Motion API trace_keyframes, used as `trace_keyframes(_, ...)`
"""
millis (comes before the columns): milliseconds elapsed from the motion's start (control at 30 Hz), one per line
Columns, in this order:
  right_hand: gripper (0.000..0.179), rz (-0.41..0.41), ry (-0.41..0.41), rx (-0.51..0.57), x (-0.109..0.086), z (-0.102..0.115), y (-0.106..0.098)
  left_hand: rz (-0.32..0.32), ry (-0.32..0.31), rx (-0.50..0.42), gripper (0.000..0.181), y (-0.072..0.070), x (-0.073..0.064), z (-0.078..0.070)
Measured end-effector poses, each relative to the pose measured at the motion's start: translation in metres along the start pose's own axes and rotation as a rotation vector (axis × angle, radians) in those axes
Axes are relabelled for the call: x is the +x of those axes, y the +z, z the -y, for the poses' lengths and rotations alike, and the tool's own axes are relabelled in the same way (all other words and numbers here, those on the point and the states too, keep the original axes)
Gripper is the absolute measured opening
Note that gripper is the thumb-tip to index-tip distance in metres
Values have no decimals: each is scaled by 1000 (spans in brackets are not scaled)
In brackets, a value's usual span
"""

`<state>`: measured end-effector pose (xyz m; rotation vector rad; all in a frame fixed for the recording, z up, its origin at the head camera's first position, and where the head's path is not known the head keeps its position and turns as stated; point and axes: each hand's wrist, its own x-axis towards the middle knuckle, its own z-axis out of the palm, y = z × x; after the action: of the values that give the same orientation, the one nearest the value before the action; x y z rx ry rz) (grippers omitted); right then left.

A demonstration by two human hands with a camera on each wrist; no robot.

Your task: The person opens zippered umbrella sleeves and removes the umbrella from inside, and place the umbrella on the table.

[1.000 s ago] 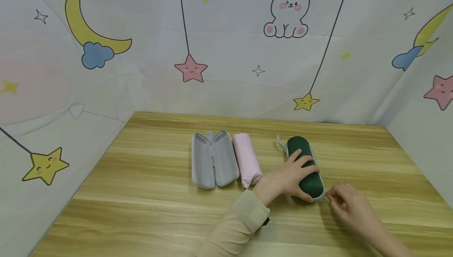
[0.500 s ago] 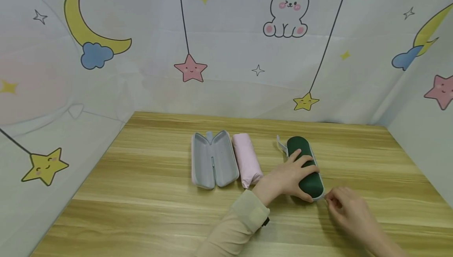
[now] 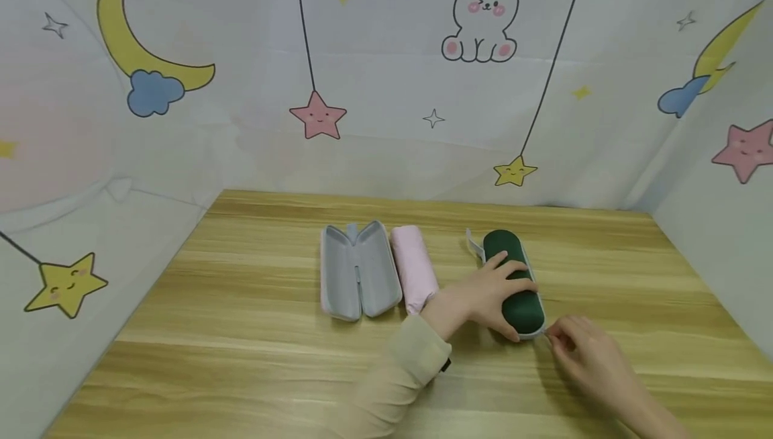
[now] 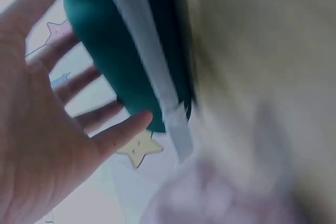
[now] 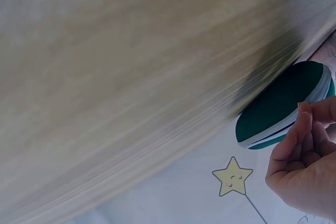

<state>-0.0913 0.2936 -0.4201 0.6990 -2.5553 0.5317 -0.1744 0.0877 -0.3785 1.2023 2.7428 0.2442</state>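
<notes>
A dark green oblong zip case (image 3: 524, 313) with a pale grey zipper band lies on the right half of the table. My left hand (image 3: 495, 295) grips it from above, thumb at the near end and fingers spread across the top. At the near right corner my right hand (image 3: 592, 355) pinches the zipper pull, which the fingertips mostly hide. In the right wrist view a dark slit shows along part of the zipper band (image 5: 273, 128). A grey strap (image 4: 181, 137) sticks out from the far end of the case.
Left of the hands, an unfolded hard case (image 3: 344, 284) shows its grey inside. Beside it lies a rolled pink bundle (image 3: 413, 268), its near end partly behind my left wrist. A printed curtain (image 3: 386, 157) hangs behind the wooden table (image 3: 241, 358).
The head view has shifted a little, so everything sits slightly further left in it. Both hands keep nearly the same places on the green case and its zipper pull.
</notes>
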Motion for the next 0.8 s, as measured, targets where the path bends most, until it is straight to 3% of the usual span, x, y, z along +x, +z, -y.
trace_keyframes(133, 28, -11, 2, -2, 1, 0, 0, 38, 8, 110, 77, -14, 3, 8)
trace_keyframes(267, 29, -21, -9, -5, 0, -1, 0, 19, -20, 307, 71, -24, 10, 13)
trace_keyframes(367, 28, -9, -6, -8, -1, -3, -1, 15, -25, 401, 71, -26, 17, 14)
trace_keyframes(533, 24, 23, 24, -25, 0, -4, -1, 38, 74, 529, 69, -25, 29, 15)
trace_keyframes(633, 23, 36, 40, -35, -1, -5, -1, 51, 123, 577, 65, -22, 36, 13)
trace_keyframes(800, 24, 36, 37, -27, -2, -7, -1, 112, 136, 584, 61, -20, 45, 9)
